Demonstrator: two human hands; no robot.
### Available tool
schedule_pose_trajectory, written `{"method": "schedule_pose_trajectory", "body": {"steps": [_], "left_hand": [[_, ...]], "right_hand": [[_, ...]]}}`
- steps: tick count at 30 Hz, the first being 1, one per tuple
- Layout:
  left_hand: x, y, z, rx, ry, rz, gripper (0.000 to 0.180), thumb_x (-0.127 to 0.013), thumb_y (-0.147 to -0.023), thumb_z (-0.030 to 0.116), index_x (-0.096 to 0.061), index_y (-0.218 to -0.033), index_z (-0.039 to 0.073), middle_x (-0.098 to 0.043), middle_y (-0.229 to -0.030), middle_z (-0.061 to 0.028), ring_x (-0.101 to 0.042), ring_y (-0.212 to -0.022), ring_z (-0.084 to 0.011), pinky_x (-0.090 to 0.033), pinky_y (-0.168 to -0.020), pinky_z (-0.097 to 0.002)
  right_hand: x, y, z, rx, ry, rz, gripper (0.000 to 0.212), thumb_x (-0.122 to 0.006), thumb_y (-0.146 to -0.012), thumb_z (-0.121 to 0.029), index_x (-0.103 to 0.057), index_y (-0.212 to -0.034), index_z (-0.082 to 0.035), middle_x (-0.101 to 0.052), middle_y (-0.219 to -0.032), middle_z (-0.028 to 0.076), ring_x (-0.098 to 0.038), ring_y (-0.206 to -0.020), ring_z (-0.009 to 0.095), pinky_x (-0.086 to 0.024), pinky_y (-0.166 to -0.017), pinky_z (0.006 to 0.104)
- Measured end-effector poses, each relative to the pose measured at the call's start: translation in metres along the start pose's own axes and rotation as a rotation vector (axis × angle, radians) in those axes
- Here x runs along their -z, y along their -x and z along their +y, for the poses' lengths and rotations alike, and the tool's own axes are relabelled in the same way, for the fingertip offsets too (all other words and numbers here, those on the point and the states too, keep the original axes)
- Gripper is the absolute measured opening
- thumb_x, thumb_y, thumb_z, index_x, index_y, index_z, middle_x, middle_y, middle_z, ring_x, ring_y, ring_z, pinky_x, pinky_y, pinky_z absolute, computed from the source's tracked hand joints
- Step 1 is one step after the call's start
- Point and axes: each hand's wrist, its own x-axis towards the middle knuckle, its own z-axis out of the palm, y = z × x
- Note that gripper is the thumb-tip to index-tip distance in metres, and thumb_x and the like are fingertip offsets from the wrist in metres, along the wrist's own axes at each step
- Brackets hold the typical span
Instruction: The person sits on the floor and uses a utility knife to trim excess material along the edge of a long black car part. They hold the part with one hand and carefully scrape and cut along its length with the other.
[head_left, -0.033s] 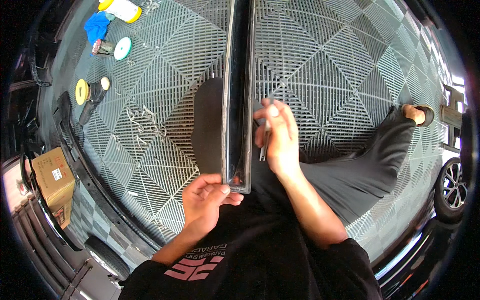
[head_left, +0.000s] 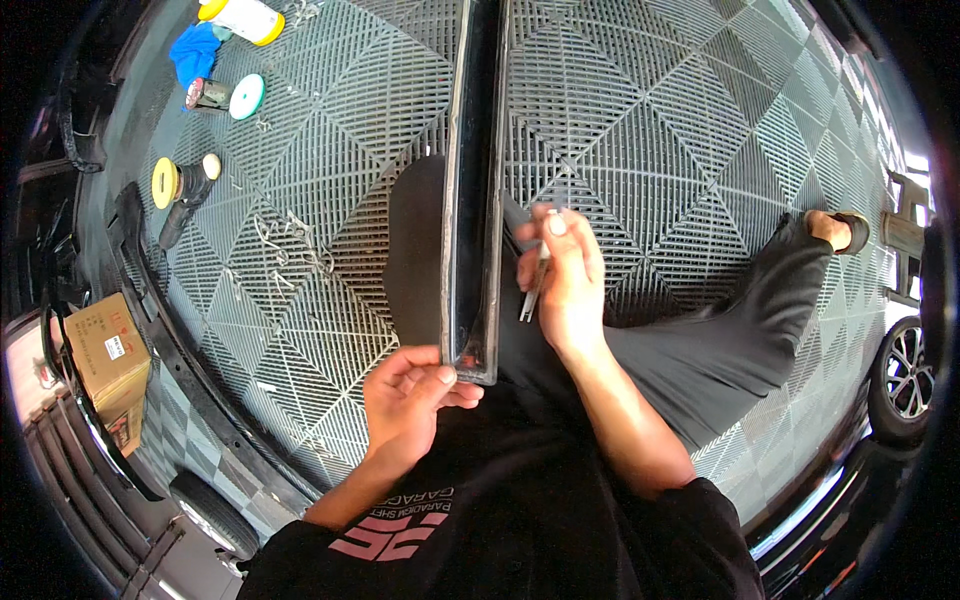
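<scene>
A long, narrow black car trim piece (head_left: 474, 190) with a raised rim stands lengthwise in front of me, running from my lap past the top of the view. My left hand (head_left: 415, 400) grips its near-left corner, thumb on the edge and fingers underneath. Just right of the trim's right edge, my right hand (head_left: 567, 275) is closed around a slim silver tool (head_left: 536, 285) with a notched lower end. Its exact kind is unclear, and its other end is hidden by my blurred fingers. A gap separates this hand from the trim.
My legs in dark trousers (head_left: 700, 350) spread over the grey grid floor (head_left: 620, 110). Whitish strip scraps (head_left: 285, 245) lie left. Beyond them are a polisher (head_left: 185, 190), a round pad (head_left: 247, 97), a blue cloth (head_left: 195, 52) and a white tub (head_left: 243, 18). A cardboard box (head_left: 105, 350) sits far left.
My right hand has shifted slightly right and down, away from the trim, showing more of the silver tool. The trim's near end and my left hand have moved slightly left.
</scene>
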Motion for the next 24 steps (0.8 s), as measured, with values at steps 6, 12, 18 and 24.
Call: {"method": "schedule_pose_trajectory", "body": {"steps": [6,12,18,24], "left_hand": [[0.006,-0.014,-0.005,0.000,-0.046,0.031,0.017,-0.057,-0.092,0.001,-0.057,-0.107,-0.008,-0.070,-0.087,-0.0206,-0.072,-0.071,-0.0264,-0.063,-0.065,-0.0364],[0.010,-0.018,-0.008,-0.030,-0.073,0.054,0.017,-0.059,-0.092,0.001,-0.057,-0.107,-0.007,-0.070,-0.085,-0.0195,-0.072,-0.071,-0.0264,-0.063,-0.065,-0.0361],[0.016,-0.020,-0.008,-0.038,-0.019,0.051,0.017,-0.059,-0.092,0.001,-0.057,-0.107,-0.007,-0.070,-0.086,-0.0199,-0.072,-0.071,-0.0266,-0.064,-0.064,-0.0362],[0.017,-0.019,-0.005,0.026,0.060,-0.027,0.020,-0.060,-0.093,0.004,-0.059,-0.108,-0.008,-0.070,-0.092,-0.0207,-0.073,-0.074,-0.0262,-0.064,-0.066,-0.0364]], "right_hand": [[0.020,0.012,0.011,0.028,-0.178,0.063,0.034,-0.051,-0.103,-0.035,-0.059,-0.120,-0.006,-0.058,-0.078,0.001,-0.046,-0.050,0.007,-0.037,-0.045,0.0222],[0.024,0.004,0.003,-0.081,-0.147,-0.011,0.033,-0.051,-0.103,-0.027,-0.056,-0.130,-0.009,-0.056,-0.080,-0.002,-0.035,-0.047,0.005,-0.029,-0.040,0.0221],[0.024,0.000,0.004,-0.017,-0.205,-0.077,0.044,-0.047,-0.094,0.001,-0.050,-0.137,-0.004,-0.056,-0.105,0.002,-0.041,-0.050,0.008,-0.033,-0.043,0.0223],[-0.021,-0.023,-0.009,-0.192,-0.185,-0.060,0.053,-0.067,-0.091,-0.028,-0.048,-0.132,0.000,-0.065,-0.093,0.008,-0.037,-0.039,0.004,-0.025,-0.033,0.0218]]}}
